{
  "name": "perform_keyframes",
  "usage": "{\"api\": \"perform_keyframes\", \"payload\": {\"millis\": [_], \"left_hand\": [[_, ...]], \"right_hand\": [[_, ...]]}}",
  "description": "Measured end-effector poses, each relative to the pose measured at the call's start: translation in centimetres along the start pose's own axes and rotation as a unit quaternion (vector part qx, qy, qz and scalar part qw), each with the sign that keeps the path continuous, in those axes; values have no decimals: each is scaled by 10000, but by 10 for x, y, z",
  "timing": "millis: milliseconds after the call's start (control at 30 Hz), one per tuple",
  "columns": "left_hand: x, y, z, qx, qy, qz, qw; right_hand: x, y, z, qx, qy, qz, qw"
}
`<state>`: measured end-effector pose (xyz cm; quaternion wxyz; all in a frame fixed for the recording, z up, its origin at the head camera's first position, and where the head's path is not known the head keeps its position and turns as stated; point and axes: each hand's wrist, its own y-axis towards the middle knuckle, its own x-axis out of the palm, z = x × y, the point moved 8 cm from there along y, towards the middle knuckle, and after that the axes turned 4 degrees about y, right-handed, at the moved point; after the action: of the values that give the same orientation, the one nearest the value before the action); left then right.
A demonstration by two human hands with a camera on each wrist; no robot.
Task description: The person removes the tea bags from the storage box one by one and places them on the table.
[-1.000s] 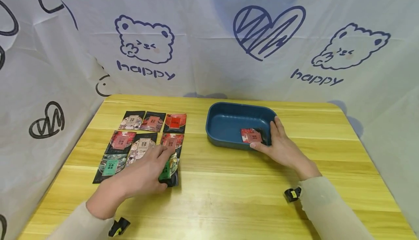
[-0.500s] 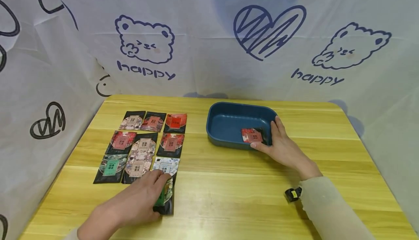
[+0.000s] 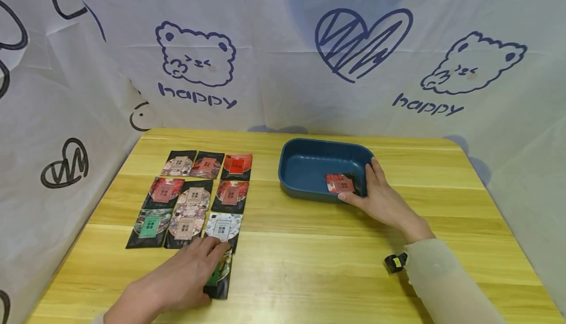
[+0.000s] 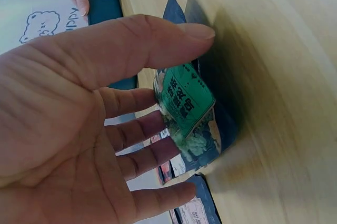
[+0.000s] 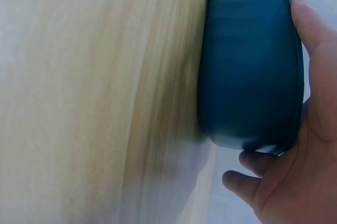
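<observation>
My left hand (image 3: 179, 275) lies over a black tea sachet with a green label (image 3: 222, 272) at the near end of the right column. In the left wrist view its fingers are nearly straight, their tips at the tea sachet (image 4: 187, 100), with the thumb overlapping one end. The hand hides part of it in the head view. A white-patterned tea sachet (image 3: 223, 227) lies just beyond. My right hand (image 3: 386, 203) holds the right end of a blue rectangular box (image 3: 305, 194), thumb at the near rim, fingers along the right wall. A red-labelled tea sachet (image 3: 340, 183) lies in the box.
Several other tea sachets lie in columns on the left of the wooden table (image 3: 309, 265), among them a green-labelled one (image 3: 149, 227) and a bright red one (image 3: 237, 166). White cloth (image 3: 274, 68) with drawings hangs behind the table and down its left side.
My left hand has moved toward the near edge with the green-labelled tea sachet, uncovering the red and white-patterned sachets beyond it. The right hand and box have stayed in place.
</observation>
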<state>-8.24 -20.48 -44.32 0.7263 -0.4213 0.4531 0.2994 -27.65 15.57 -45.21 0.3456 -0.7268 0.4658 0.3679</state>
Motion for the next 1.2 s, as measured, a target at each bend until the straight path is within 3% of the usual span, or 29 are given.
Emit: {"api": "perform_keyframes", "payload": {"millis": [367, 600, 700, 900, 1000, 1200], "left_hand": [[7, 4, -1, -23, -120, -188, 9997], [-1, 4, 3, -68, -76, -259, 9996], [-14, 7, 7, -1, -25, -168, 9999], [-54, 20, 24, 372, 399, 859, 9948], [-70, 31, 31, 413, 445, 1197, 9910], [-97, 62, 43, 440, 549, 1464, 9867]], "right_hand": [[-2, 0, 1, 14, 20, 18, 10000], [-4, 0, 0, 31, 46, -22, 10000], [-3, -1, 0, 14, 67, -5, 10000], [-2, 0, 1, 18, 60, 2, 10000], [-2, 0, 0, 17, 55, -14, 10000], [-1, 0, 0, 16, 57, 4, 10000]]}}
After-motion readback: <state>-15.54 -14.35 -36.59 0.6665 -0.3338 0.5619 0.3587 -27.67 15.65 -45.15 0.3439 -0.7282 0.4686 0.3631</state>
